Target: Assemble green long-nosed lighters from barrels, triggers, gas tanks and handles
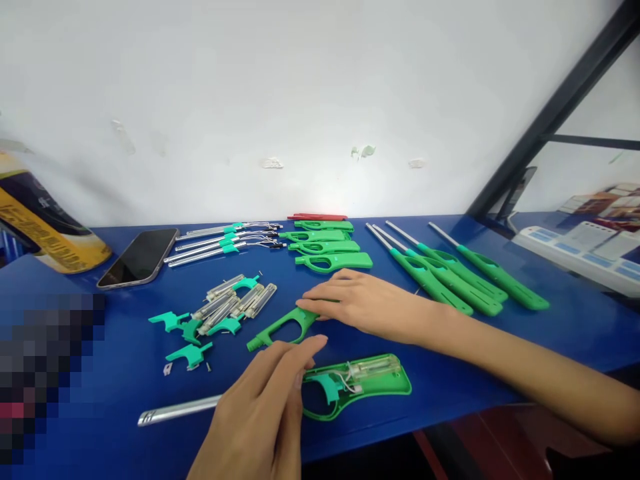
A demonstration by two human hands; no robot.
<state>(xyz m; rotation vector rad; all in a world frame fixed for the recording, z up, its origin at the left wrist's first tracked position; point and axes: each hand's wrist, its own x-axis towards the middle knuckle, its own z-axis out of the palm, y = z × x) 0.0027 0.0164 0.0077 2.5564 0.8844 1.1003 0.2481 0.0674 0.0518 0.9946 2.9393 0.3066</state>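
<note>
Near the front edge lies an open lighter handle half (pixel 390 387), hollow side up, with a clear fuel tank, white wires and a teal trigger (pixel 327 388) inside. A silver metal tube (pixel 175 410) runs out to its left. My left hand (pixel 265 400) is closed over the neck of this lighter, where tube and shell meet; its fingertips partly hide the joint. Just behind, my right hand (pixel 350 300) has its fingers closed on another green handle half (pixel 285 328), outer face up. The hand covers that piece's right end.
Left lie loose fuel tanks (pixel 220 310), teal triggers (pixel 187 355), wired metal tubes (pixel 210 250) and a phone (pixel 140 257) beside a yellow can (pixel 55 220). Green handle halves (pixel 333 261) and a red piece (pixel 317 217) line the wall. Several lighters (pixel 500 277) lie right, near a power strip (pixel 575 257).
</note>
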